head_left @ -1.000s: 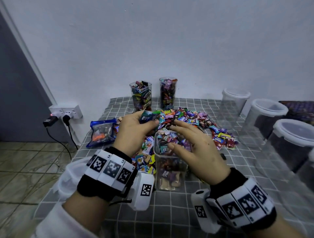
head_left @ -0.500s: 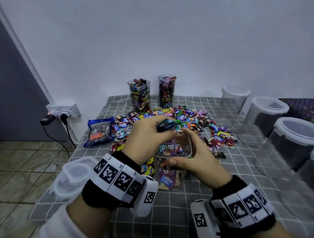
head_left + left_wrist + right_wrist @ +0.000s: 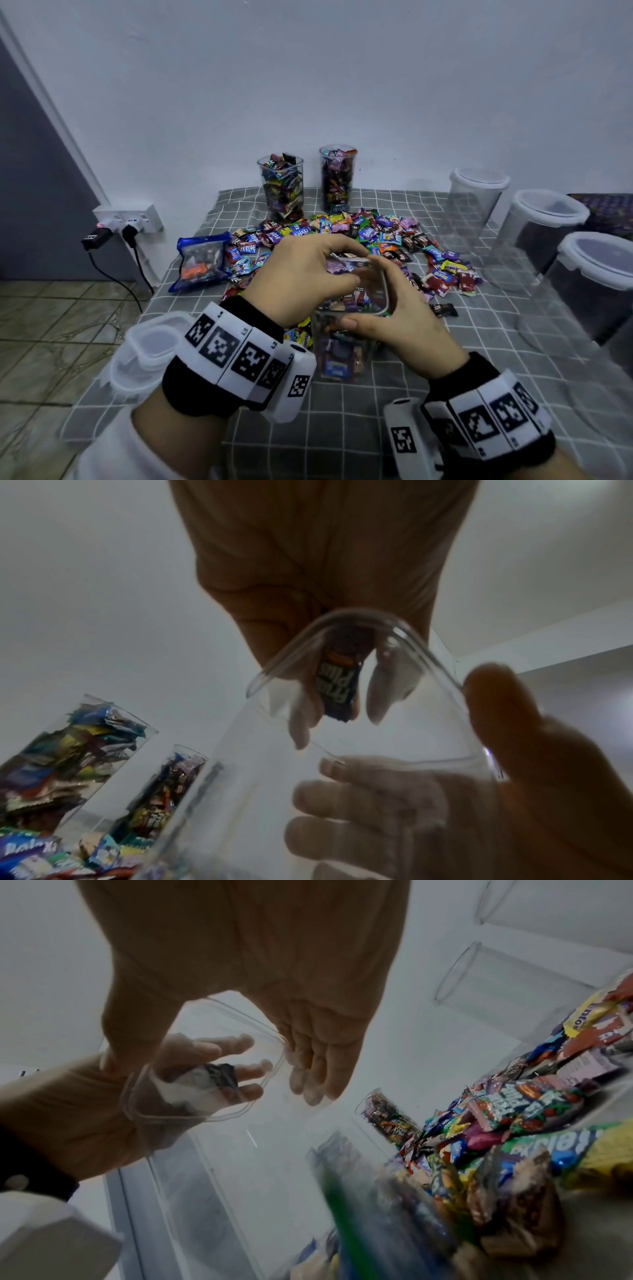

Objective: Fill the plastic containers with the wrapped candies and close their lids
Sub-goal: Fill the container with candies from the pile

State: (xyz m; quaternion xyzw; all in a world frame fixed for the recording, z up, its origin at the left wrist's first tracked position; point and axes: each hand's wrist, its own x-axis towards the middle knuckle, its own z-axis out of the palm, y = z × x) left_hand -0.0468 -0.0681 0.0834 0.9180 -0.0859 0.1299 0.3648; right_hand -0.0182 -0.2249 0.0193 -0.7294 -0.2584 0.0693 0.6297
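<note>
A clear square plastic container (image 3: 346,356) stands partly filled with wrapped candies at the table's near middle. My right hand (image 3: 376,294) grips its rim, thumb on the near side and fingers round the far side. My left hand (image 3: 352,270) hovers over the opening, fingertips dipped inside the rim. It pinches a dark wrapped candy (image 3: 337,685), seen through the wall in the right wrist view (image 3: 212,1080). The loose pile of candies (image 3: 376,233) lies just behind the container.
Two clear cups full of candies (image 3: 282,188) (image 3: 337,178) stand at the back by the wall. Three lidded containers (image 3: 479,198) (image 3: 541,233) (image 3: 596,284) line the right side. A white-lidded container (image 3: 154,346) sits at the front left, a blue bag (image 3: 202,260) beyond it.
My left hand has come from the pile with candy to over the container's mouth and lowered its fingers into it. My right hand has closed round the rim and stayed there.
</note>
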